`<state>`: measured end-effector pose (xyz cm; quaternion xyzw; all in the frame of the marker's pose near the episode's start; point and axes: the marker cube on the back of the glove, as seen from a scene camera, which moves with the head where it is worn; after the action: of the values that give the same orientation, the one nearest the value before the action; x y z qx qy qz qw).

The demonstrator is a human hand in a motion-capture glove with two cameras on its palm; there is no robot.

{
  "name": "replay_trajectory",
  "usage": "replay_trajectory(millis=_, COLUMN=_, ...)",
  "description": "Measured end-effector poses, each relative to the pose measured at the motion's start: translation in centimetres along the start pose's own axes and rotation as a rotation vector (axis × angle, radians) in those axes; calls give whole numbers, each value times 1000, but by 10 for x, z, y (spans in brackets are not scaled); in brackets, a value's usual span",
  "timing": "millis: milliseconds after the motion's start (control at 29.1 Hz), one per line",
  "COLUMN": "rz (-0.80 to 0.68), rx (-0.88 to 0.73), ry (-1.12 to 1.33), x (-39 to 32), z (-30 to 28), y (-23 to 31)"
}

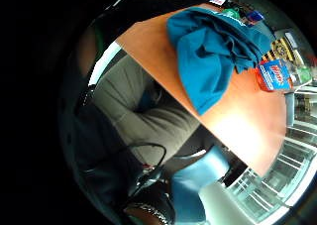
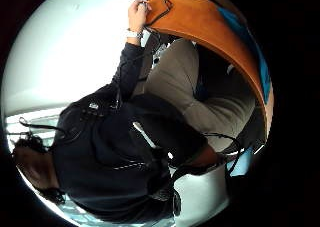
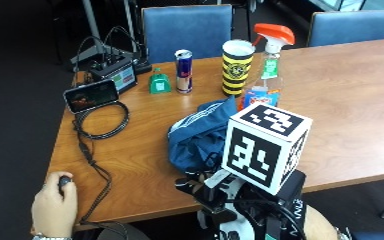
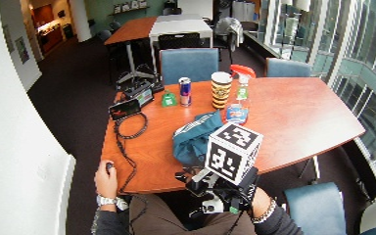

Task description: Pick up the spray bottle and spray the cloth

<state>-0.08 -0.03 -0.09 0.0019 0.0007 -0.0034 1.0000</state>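
The gloved right hand (image 3: 245, 210) hangs at the near edge of the table (image 3: 352, 100), just short of the cloth (image 3: 198, 137); its fingers are hidden beneath the rig, so whether they are apart or curled cannot be told, and it touches nothing that shows. The blue cloth lies crumpled on the wood between the hand and the bottle (image 3: 266, 67). The bottle, clear with an orange trigger head and a blue label, stands upright just beyond the cloth, close beside a yellow-and-black cup (image 3: 236, 67). Past the cup from the bottle stand a can (image 3: 183, 71) and a small green bell (image 3: 158, 82). Farther along that side of the table a phone (image 3: 91, 96) is propped up, its cable (image 3: 99, 125) looped on the wood. The bare left hand (image 3: 54, 207) rests at the table's near corner, well apart from the cloth.
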Motion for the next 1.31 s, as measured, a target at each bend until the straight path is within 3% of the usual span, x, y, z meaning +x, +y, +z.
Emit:
replay_trajectory(millis=378, rz=-15, rx=24, ry=-4, x=2, z=-3, y=-2)
replay_trajectory(millis=757, rz=85, rx=110, ry=27, x=39, z=-20, y=-15)
replay_trajectory(millis=1067, rz=293, rx=323, ry=79, x=87, z=-55, y=-32)
replay_trajectory(millis=1307, rz=567, rx=552, ry=91, x=135, z=-71, y=-33)
